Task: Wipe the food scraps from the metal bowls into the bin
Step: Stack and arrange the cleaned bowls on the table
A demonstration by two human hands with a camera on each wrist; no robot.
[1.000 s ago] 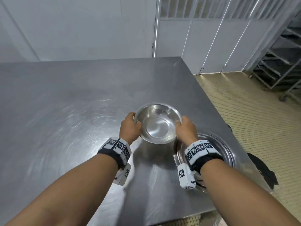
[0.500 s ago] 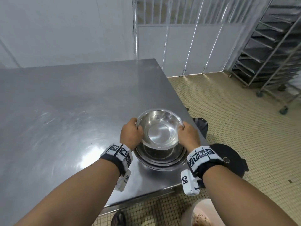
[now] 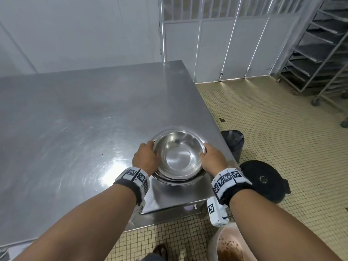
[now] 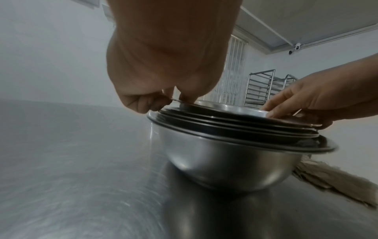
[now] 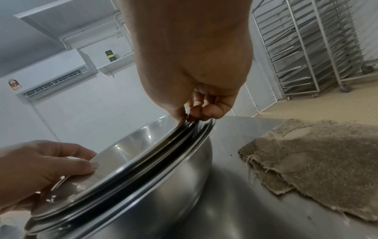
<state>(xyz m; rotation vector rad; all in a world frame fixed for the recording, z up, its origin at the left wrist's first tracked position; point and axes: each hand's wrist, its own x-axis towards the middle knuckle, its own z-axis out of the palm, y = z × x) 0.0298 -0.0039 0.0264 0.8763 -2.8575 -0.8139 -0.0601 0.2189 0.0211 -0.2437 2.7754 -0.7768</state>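
I see a nested stack of round stainless-steel bowls (image 3: 178,178) standing on the brushed steel table (image 3: 75,119), near its right front corner. The topmost shiny metal bowl (image 3: 178,153) sits inside the stack; its interior shows bare polished metal, with no scraps that I can make out. The left wrist view shows several rims layered closely over the largest bottom bowl (image 4: 225,165).

My left hand (image 3: 146,157) grips the top bowl's rim on its left side, thumb over the edge and fingers (image 4: 141,103) curled beneath. My right hand (image 3: 212,159) grips the opposite rim in the same way, fingertips (image 5: 210,111) pinching the thin edge. Both grips are narrow and closed on the rim.

A pale round bin (image 3: 231,247) stands on the tiled floor (image 3: 273,138) below my right forearm; brown food residue coats its inside. A black round lid (image 3: 263,179) lies on the floor beside the table. A coarse brown cloth (image 5: 317,161) lies on the table just right of the stack.
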